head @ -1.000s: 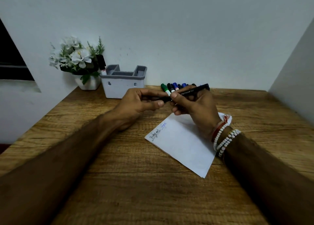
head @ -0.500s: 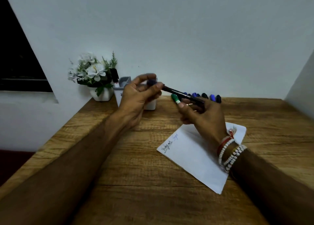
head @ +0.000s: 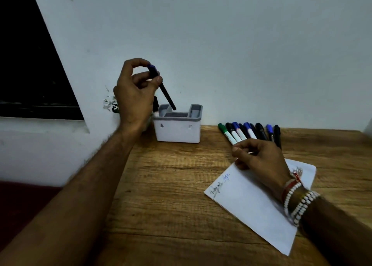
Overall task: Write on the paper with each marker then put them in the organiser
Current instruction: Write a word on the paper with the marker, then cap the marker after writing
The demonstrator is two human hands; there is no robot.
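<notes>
My left hand (head: 134, 92) pinches a black marker with a blue cap (head: 165, 93) by its cap end. The marker slants down, with its lower end just above a compartment of the grey-and-white organiser (head: 178, 132). Several markers (head: 249, 131) with green, black and blue caps lie in a row at the back of the desk. My right hand (head: 261, 159) hovers with loosely curled fingers over their near ends, above the top corner of the white paper (head: 251, 203). The paper bears two written words, one dark and one blue.
The wooden desk (head: 171, 185) meets a white wall at the back. A flower pot (head: 109, 103) is mostly hidden behind my left hand, left of the organiser. A dark window (head: 30, 64) fills the upper left. The desk's left edge runs under my left forearm.
My right hand let go of the blue-capped marker and dropped toward the marker row. My left hand lifted the marker up and left, over the organiser. The view turned left.
</notes>
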